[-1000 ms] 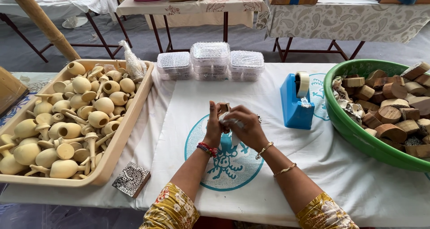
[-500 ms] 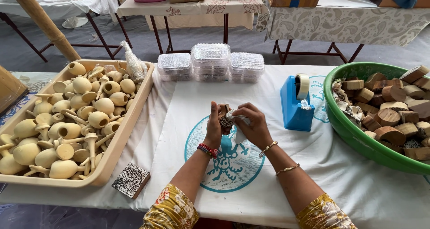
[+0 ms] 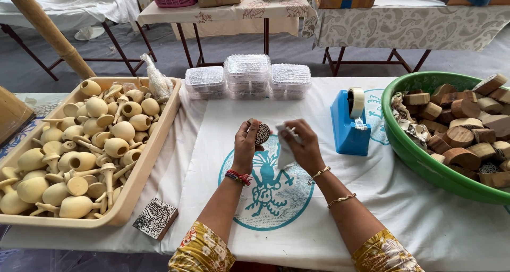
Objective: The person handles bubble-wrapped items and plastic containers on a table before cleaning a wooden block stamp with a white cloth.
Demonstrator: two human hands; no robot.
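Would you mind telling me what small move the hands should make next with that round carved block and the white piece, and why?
Probably bring the white piece in the right hand across onto the carved face of the round block. The left hand holds the block upright with its patterned face turned towards the right hand, and the white piece hangs just beside it, not yet covering it.

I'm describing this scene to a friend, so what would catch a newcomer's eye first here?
Probably the two hands at the centre of the white cloth: the left hand holds up a small round carved block, while the right hand holds a white cloth piece beside it. Next, the beige tray on the left, heaped with pale wooden pieces, and the green basin of wooden blocks on the right.
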